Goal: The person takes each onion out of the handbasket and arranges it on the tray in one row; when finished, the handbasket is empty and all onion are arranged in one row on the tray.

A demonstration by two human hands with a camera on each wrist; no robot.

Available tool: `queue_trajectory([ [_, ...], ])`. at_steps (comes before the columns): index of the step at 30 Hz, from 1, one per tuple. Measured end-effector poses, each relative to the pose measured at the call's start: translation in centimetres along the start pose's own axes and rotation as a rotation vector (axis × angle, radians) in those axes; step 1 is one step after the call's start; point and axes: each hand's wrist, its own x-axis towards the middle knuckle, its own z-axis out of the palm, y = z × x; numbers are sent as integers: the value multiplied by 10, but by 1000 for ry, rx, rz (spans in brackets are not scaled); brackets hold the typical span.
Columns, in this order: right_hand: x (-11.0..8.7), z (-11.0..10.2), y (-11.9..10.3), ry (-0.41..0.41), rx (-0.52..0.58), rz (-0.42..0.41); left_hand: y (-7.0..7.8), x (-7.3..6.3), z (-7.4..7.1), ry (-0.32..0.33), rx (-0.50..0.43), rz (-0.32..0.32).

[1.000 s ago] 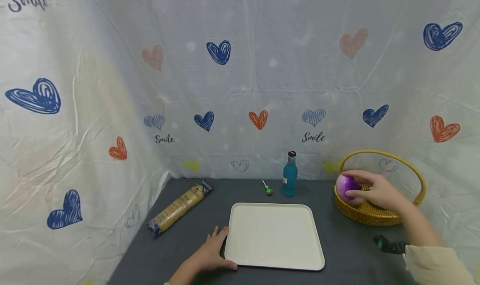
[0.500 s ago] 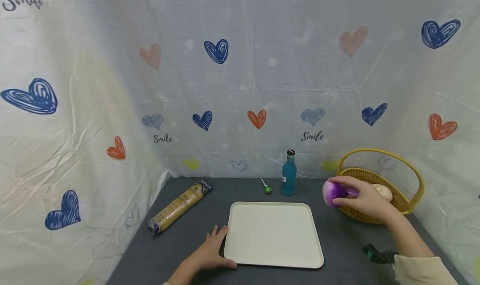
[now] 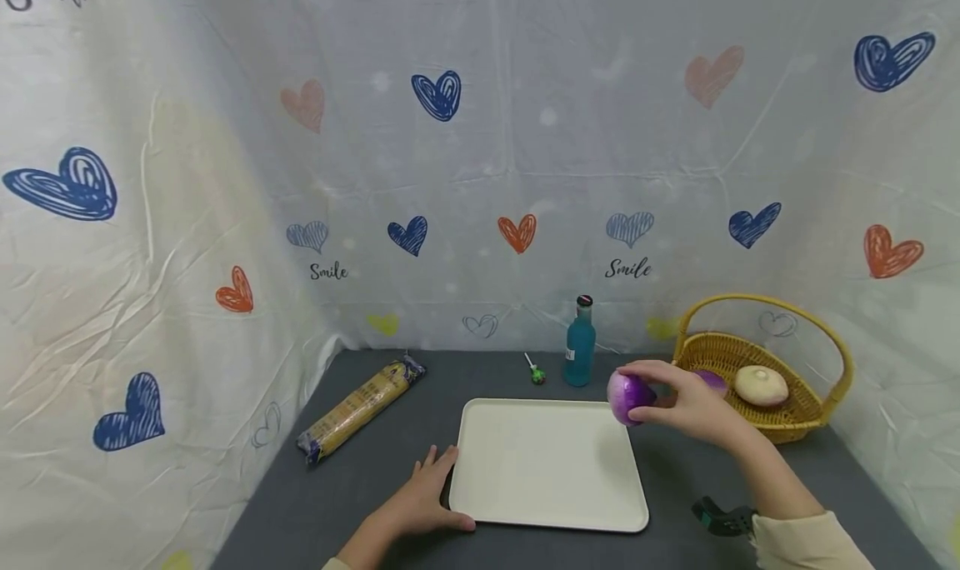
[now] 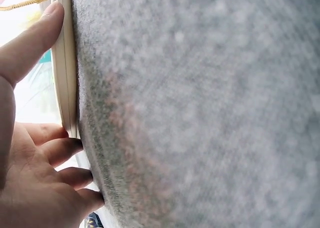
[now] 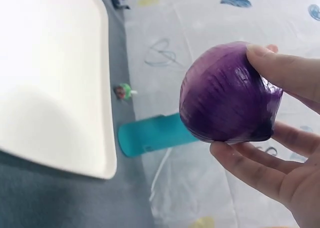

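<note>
Presently, head view: right hand (image 3: pixel 697 403) pinches a purple onion (image 3: pixel 627 397), right of centre; left hand (image 3: pixel 422 497), fingers extended, touches cream tray (image 3: pixel 543 470), lower centre. Left wrist view: fingertips at tray rim, left side. Right wrist view: onion right of centre, glossy, rounded, deep violet, finely streaked, paler upper left.

The right hand (image 3: pixel 690 405) holds a purple onion (image 3: pixel 627 397) near the far right corner of a white tray (image 3: pixel 540 470). The left hand (image 3: pixel 422 502) touches the tray's left edge. Beyond it are a lollipop (image 3: pixel 537 375) and blue bottle (image 3: pixel 580 352); a packet (image 3: pixel 362 410) lies left, a basket (image 3: pixel 701 352) right.
</note>
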Motion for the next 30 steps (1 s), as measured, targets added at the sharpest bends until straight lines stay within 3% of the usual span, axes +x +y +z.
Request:
queue_trajectory([
  [21, 22, 42, -11, -95, 151, -33, 0, -2, -2, -8, -10, 17],
  [30, 30, 54, -16, -127, 159, -26, 0, -1, -1, -8, -3, 14],
])
